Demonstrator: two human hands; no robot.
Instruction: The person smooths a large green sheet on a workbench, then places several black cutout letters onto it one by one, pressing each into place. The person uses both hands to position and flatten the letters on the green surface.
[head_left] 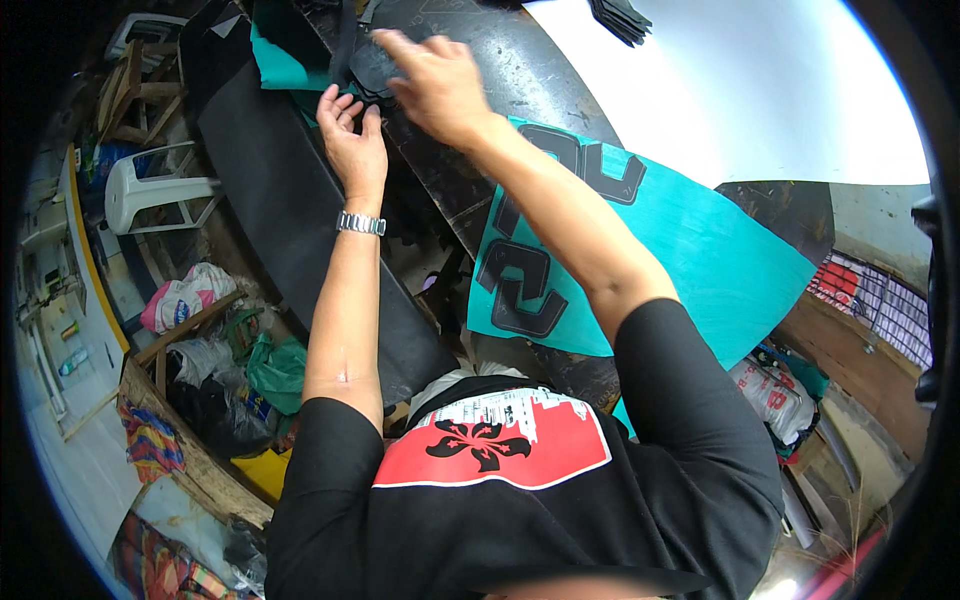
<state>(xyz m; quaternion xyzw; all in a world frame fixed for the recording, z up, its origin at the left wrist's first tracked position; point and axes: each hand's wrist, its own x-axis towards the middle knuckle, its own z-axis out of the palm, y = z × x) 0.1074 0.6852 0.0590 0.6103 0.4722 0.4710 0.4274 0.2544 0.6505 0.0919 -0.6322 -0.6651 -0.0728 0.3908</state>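
Observation:
My left hand [354, 145], a metal-band watch [360, 223] on its wrist, is raised at the table's left edge. Its fingers are half curled and apart, next to a stack of black cut pieces [376, 75]; I see nothing held in it. Over the table beside them is my right hand [440, 92], index finger stretched out to the left and slightly blurred, with nothing visible in its grasp. A narrow black strip [345, 45] lies past my left fingertips, beside a folded teal piece [278, 62]. Under my right forearm a large teal sheet [690, 250] carries black curved cut pieces [520, 285].
A large white sheet [760, 90] covers the table's far right, with a stack of black pieces [622, 20] on it. Long black material [270, 190] hangs along the left edge. A white plastic stool [150, 190] and bags [275, 372] stand at left.

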